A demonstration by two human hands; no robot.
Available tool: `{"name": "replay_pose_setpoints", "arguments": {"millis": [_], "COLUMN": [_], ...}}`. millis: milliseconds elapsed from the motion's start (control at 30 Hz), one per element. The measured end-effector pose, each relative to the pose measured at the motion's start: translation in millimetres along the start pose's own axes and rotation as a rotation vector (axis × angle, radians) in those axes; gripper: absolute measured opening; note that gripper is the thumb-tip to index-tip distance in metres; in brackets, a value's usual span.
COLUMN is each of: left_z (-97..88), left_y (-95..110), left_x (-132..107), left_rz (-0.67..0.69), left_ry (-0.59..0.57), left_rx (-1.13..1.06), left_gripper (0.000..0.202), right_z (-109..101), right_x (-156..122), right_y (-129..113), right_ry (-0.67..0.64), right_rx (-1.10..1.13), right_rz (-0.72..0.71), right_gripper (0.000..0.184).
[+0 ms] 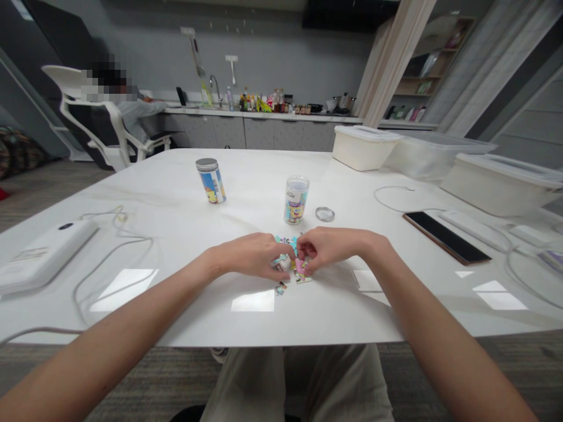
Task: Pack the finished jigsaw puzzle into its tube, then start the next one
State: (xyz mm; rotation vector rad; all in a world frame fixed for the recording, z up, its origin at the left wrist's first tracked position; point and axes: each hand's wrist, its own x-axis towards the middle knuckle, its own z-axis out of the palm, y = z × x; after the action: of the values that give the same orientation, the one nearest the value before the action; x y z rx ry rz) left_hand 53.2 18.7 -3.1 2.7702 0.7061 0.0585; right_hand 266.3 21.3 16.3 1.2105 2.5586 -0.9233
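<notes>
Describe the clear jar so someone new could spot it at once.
On the white table, look just beyond the left hand and right hand over the puzzle pieces. A clear jar with a colourful label stands upright there, a silvery ring to its right. The other jar, farther left, has a grey lid; this one shows none.

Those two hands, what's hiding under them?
Colourful puzzle pieces show between and around the left hand and right hand, on the white table. Whatever the hands cover directly can't be seen.

Two hands [255, 255] [323, 247], two jars [211, 183] [295, 205]
</notes>
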Motion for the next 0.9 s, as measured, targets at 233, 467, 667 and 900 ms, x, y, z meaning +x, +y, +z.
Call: {"name": "replay_pose_setpoints", "arguments": {"millis": [233, 467, 667, 900], "left_z": [3.2, 3.5, 3.5, 3.4], "left_y": [-4.6, -0.1, -0.1, -0.4], "left_x": [1.1, 2.7, 3.1, 3.7], "left_rz": [0.014, 0.012, 0.012, -0.019], "left_ry": [-0.026, -0.024, -0.033, -0.04], "left_rx": [0.024, 0.047, 0.015, -0.008], "left_gripper": [0.019, 0.031, 0.025, 0.023], "right_z": [-0.2, -2.2, -0.2, -0.6], "right_x": [-2.7, -2.9, -0.6, 0.2], "right_y": [1.5, -0.3, -2.5, 0.1], "right_ry": [-0.007, -0.008, -0.029, 0.007], "right_rx": [-0.017, -0.021, -0.002, -0.002], "right_rz": [0.05, 0.057, 0.026, 0.002], "right_gripper": [0.023, 0.027, 0.024, 0.026]}}
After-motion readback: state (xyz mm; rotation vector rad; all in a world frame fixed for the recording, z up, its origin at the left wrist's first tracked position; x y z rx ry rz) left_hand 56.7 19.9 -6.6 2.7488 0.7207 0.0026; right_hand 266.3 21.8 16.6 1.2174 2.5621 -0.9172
